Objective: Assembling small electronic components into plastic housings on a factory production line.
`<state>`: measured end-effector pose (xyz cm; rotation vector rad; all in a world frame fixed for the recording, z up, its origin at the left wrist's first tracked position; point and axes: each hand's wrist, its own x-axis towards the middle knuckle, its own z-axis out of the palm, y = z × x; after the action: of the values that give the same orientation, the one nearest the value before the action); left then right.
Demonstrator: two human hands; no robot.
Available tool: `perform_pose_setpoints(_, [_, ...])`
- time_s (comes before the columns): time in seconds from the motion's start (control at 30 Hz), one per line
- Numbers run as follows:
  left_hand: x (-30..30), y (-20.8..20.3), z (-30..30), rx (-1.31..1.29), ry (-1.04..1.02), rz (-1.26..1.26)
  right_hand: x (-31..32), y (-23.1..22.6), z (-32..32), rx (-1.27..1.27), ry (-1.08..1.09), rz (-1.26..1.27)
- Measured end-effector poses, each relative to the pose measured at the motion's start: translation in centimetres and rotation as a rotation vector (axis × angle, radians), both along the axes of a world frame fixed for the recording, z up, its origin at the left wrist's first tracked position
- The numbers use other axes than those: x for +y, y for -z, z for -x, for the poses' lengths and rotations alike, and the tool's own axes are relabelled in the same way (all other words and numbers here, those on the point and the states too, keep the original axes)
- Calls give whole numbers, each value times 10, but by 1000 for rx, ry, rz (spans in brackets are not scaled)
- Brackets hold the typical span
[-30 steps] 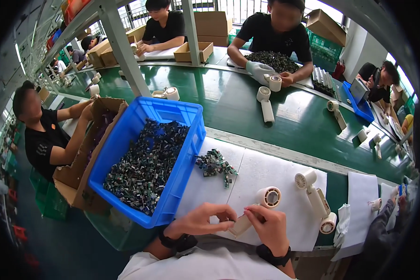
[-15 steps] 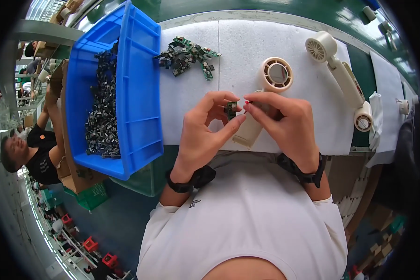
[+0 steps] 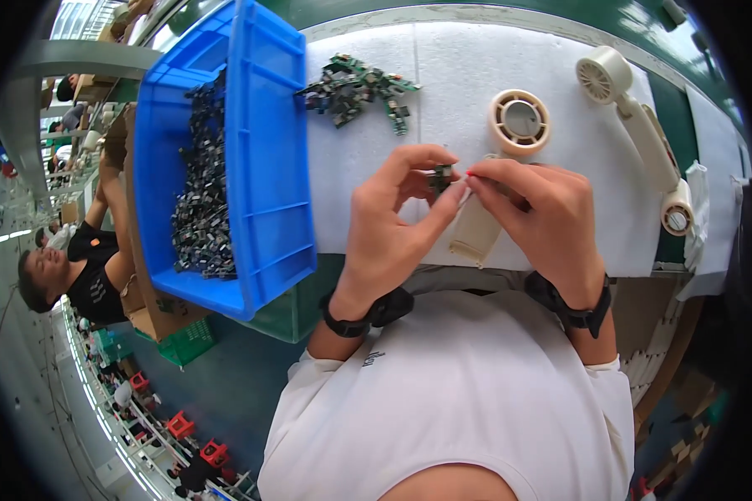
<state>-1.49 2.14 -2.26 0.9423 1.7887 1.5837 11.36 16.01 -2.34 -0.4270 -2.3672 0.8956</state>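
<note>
A small green circuit board (image 3: pixel 440 178) is pinched between the thumb and fingers of my left hand (image 3: pixel 397 217), just above the table. My right hand (image 3: pixel 547 209) is closed at the fingertips on a thin wire with a red end (image 3: pixel 470 174), close beside the board. Whether wire and board touch, I cannot tell. Under and behind my hands lies a cream handheld fan, its round head (image 3: pixel 520 123) beyond them and its handle (image 3: pixel 477 234) partly covered by my right hand.
To the left stands a blue bin (image 3: pixel 271 159) holding many circuit boards (image 3: pixel 202 200). A loose pile of boards (image 3: pixel 359 90) lies on the white table covering (image 3: pixel 451 63). More cream fans (image 3: pixel 643 138) lie at the right. Beyond the bin, a person (image 3: pixel 92 267) is beside a cardboard box (image 3: pixel 134 225).
The whole view has shifted, so the bin, table and hands appear further right. My left hand has tilted the board slightly. Both hands keep their pinch.
</note>
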Motion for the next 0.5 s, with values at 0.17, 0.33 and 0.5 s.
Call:
perform_pose_setpoints(0.17, [8, 3, 4, 236, 33, 23, 2, -8, 2, -37, -16, -90])
perform_pose_setpoints(0.33, [3, 10, 5, 531, -18, -192, -9, -10, 4, -78, -41, -179])
perform_pose_setpoints(0.5, [7, 13, 10, 660, 43, -236, -10, -8, 1, -85, -20, -267])
